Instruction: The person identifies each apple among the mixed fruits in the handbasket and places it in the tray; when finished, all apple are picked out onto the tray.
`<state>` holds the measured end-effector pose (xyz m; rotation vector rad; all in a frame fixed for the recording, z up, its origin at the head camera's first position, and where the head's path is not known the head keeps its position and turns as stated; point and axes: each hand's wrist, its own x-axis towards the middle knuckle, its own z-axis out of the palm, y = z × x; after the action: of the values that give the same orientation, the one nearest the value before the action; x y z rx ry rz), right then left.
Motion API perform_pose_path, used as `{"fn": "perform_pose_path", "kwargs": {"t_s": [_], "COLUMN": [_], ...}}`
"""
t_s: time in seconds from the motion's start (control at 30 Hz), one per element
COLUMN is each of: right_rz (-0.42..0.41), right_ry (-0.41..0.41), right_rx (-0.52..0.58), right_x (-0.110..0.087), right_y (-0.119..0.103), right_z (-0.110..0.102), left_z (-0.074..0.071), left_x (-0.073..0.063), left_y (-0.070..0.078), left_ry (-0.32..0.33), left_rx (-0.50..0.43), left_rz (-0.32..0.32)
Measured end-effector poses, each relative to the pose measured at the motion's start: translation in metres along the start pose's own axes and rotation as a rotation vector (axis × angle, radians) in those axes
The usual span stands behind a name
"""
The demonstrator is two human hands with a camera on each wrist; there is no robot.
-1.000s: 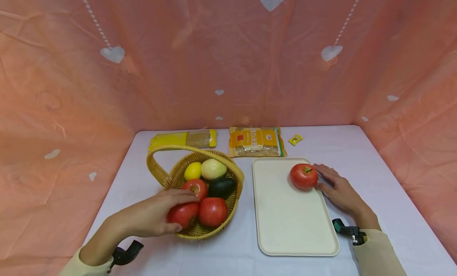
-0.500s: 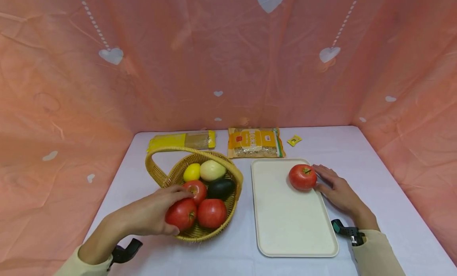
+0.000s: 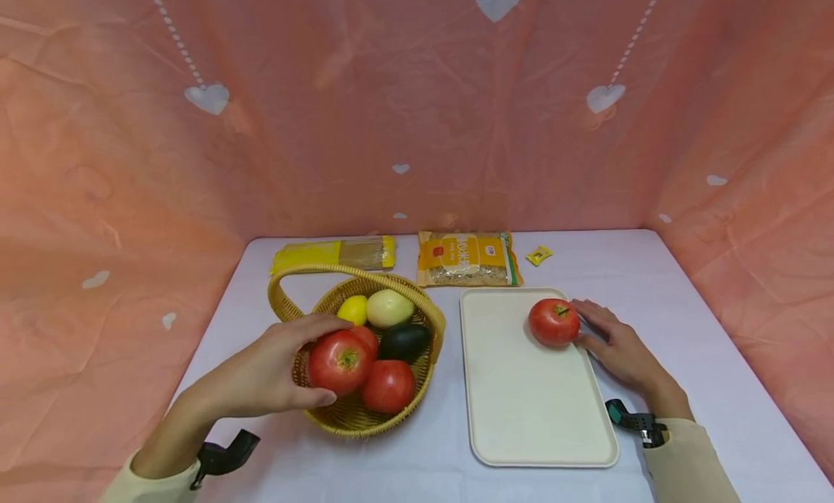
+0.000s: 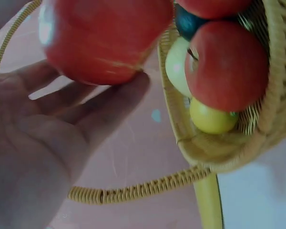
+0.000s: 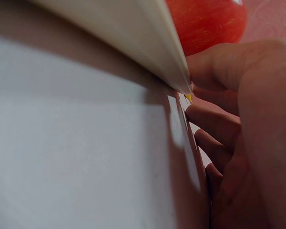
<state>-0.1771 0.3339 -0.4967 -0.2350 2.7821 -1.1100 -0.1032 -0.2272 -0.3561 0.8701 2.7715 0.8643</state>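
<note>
Gripping round red apple (image 3: 342, 362) in left hand (image 3: 279, 368) over golden wicker basket (image 3: 352, 432); resting right hand (image 3: 617, 349), loosely spread, against cream rectangular tray (image 3: 531, 405), perhaps touching second red apple (image 3: 554, 323).

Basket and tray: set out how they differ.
The basket is woven and golden-tan; the tray is smooth and off-white. The basket is rounded, with an arched handle; the tray is a shallow rectangle without one. The basket holds several pieces of produce; the tray carries one red apple. Both sit on the white cloth.
</note>
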Motion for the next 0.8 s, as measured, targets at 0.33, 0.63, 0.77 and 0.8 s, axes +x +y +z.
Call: {"fn": "perform_pose_path", "kwargs": {"t_s": [0.33,0.63,0.77,0.8], "right_rz": [0.0,-0.008,-0.002,-0.001], "right_ry": [0.002,0.003,0.001,0.002], "right_rx": [0.017,0.02,0.013,0.01], "right_x": [0.0,0.0,0.0,0.0], "right_y": [0.001,0.002,0.002,0.002], "right_z": [0.0,0.0,0.001,0.001], "left_z": [0.01,0.028,0.038,0.04], "left_x": [0.009,0.027,0.039,0.042], "left_y": [0.017,0.041,0.053,0.055], "left_ry": [0.063,0.014,-0.013,-0.021], "left_rx": [-0.302,-0.433,-0.436,-0.43], "left_rz": [0.115,0.205,0.242,0.244]}}
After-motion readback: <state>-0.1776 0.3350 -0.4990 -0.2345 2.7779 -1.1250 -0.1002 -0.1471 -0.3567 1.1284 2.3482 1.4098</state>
